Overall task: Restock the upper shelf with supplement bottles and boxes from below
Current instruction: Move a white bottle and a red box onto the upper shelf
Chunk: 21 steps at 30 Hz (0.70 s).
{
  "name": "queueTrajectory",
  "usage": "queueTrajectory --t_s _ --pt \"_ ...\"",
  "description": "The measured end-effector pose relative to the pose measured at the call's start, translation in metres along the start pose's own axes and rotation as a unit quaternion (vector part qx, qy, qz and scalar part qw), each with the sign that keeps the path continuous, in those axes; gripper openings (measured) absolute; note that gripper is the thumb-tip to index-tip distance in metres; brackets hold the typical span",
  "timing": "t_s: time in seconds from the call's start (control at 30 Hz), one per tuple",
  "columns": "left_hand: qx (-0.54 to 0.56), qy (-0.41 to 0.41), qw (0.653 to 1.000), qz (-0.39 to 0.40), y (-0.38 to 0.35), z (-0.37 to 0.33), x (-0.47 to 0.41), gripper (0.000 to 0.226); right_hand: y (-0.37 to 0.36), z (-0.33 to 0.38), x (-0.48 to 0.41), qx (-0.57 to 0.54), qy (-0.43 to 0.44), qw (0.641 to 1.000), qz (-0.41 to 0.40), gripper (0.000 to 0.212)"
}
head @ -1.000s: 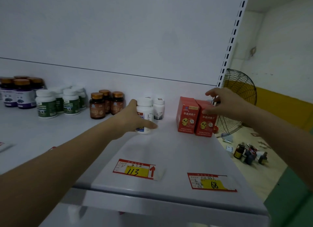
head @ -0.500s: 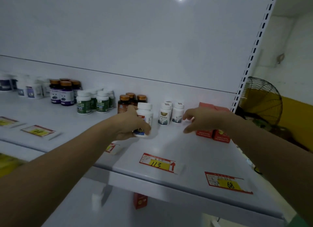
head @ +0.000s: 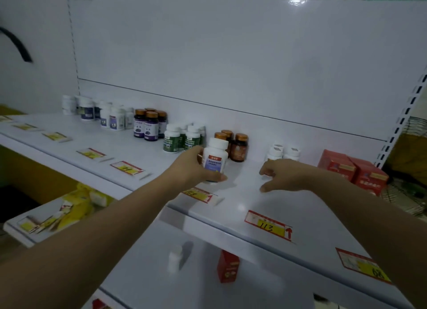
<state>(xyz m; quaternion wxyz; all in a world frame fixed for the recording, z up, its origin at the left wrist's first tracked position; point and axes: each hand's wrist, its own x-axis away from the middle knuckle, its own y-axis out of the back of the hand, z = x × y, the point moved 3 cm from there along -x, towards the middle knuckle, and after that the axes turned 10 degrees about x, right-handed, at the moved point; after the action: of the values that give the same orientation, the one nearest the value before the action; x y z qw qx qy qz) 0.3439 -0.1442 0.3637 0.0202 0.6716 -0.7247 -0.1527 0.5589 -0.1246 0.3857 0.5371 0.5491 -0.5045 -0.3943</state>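
Head view.

- Upper shelf, white, runs left to right. Containers stand along its back wall, all capped, so the contents are not visible.
- Left hand grips a white bottle with a blue label, fingers and thumb wrapped round its lower body. Bottle tilts slightly, low over the shelf just in front of the amber bottles. Cannot tell whether its base touches the shelf.
- Right hand hovers over the shelf, fingers loosely curled, holding nothing. Two small white bottles stand just behind it.
- Red boxes stand at the right end, closed, side by side.
- Leftward from the amber group: white bottles with green labels, dark bottles with purple labels, then more white bottles at the far end.
- Price tags lie along the shelf front, one reading 113.
- Shelf below: a blurred white bottle and a red box, both upright, apart.
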Motion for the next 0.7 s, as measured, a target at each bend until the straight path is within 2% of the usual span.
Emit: queueTrajectory --t_s 0.33,0.5,0.6,0.7 --pt "-0.021 -0.02 0.999 0.015 0.133 0.027 0.014 0.053 0.024 0.12 -0.017 0.02 -0.035 0.999 -0.017 0.056" --pt "-0.041 -0.037 0.998 0.02 0.233 0.045 0.014 0.054 0.045 0.201 -0.035 0.029 -0.064 0.997 -0.014 0.03" --pt "-0.031 -0.038 0.999 0.01 0.285 0.055 0.011 0.051 0.057 0.253 -0.05 0.037 -0.065 0.997 -0.017 0.043" --pt "-0.027 -0.031 0.999 0.006 0.326 0.07 0.003 0.051 0.062 0.299 -0.073 0.05 -0.056 0.997 -0.008 0.044"
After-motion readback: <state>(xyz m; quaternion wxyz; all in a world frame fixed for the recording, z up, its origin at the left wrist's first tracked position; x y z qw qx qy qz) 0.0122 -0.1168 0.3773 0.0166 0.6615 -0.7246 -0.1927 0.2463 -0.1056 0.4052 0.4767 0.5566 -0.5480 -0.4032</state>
